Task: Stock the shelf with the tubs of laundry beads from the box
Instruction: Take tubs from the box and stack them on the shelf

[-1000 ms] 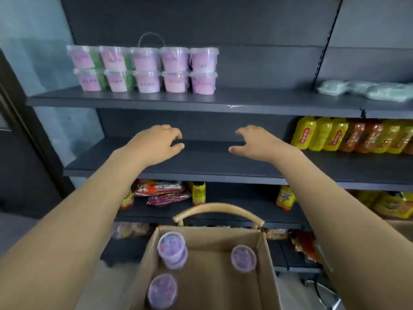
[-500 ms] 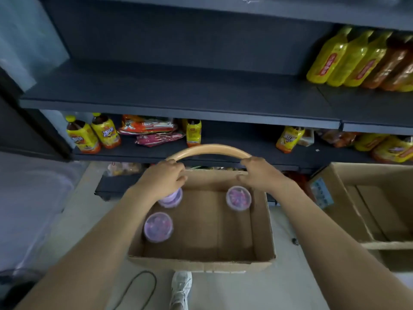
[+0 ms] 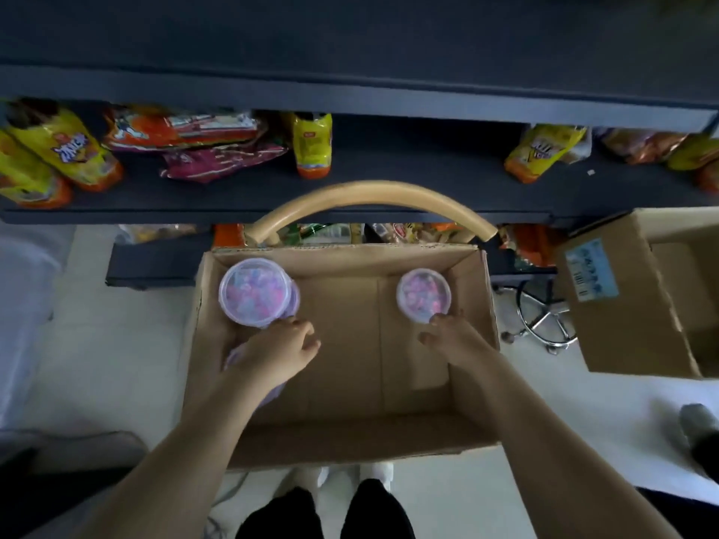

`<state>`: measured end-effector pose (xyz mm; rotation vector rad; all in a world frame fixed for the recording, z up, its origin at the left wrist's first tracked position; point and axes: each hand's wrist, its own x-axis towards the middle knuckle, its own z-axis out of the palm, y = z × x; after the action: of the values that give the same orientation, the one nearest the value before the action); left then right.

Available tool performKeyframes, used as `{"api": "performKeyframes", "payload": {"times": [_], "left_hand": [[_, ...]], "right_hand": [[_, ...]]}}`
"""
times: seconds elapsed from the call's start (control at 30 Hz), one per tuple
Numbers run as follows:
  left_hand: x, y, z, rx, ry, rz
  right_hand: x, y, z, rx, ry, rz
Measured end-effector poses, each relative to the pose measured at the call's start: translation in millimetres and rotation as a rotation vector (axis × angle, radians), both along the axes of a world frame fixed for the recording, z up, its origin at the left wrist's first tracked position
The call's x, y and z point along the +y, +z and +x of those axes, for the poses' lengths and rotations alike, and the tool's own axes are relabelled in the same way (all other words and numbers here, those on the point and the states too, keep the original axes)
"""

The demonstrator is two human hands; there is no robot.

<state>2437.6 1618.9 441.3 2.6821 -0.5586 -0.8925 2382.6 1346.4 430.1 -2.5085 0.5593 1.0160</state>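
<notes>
Both hands inside box (image 3: 342, 437), centre of frame. Left hand (image 3: 278, 354) curled over half-hidden tub (image 3: 233, 357) by box's left wall, grip unclear. Right hand (image 3: 453, 338) loosely spread, fingertips touching right tub (image 3: 423, 294). Another tub (image 3: 255, 291) in box's upper left corner.

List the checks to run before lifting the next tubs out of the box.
1. Tubs present in the box: ok, lids show.
2. Left hand on near-left tub: covers it; grip cannot tell.
3. Right hand on right tub: fingertips at its rim, not round it; not ok.
4. Back-left tub lid closed: ok.
5. Box top open for lifting: ok.
6. Free room on the tub shelf: out of view; cannot tell.
</notes>
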Motion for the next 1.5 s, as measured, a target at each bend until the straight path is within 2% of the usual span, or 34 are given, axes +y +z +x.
{"api": "performKeyframes", "payload": {"times": [0.17, 0.27, 0.47, 0.57, 0.7, 0.83, 1.03, 1.17, 1.33, 1.5], "left_hand": [[0, -49, -7, 0.107, 0.162, 0.006], [2, -81, -14, 0.134, 0.351, -0.038], [3, -117, -28, 0.179, 0.633, -0.112], [0, -124, -34, 0.181, 0.713, -0.120], [-3, -125, -39, 0.200, 0.811, -0.134], [-4, -115, -40, 0.215, 0.949, -0.194], [13, -101, -25, 0.200, 1.318, -0.445], [25, -97, -8, 0.197, 1.452, -0.584], [19, -95, 16, 0.314, 1.708, -0.913], [21, -97, 25, 0.354, 1.855, -1.047]], "right_hand": [[-6, -57, 4, 0.077, -0.195, 0.016], [-11, -85, 10, 0.038, -0.545, 0.049], [-16, -130, 26, -0.112, -1.073, 0.167], [-14, -143, 22, -0.253, -1.238, 0.306], [-13, -138, 18, -0.336, -1.553, 0.637], [-12, -129, 20, -0.307, -1.455, 0.606], [6, -107, 29, -0.228, -1.128, 0.603], [22, -94, 39, -0.212, -1.001, 0.657], [38, -89, 46, -0.215, -0.900, 0.673], [46, -84, 43, -0.235, -0.879, 0.667]]}}
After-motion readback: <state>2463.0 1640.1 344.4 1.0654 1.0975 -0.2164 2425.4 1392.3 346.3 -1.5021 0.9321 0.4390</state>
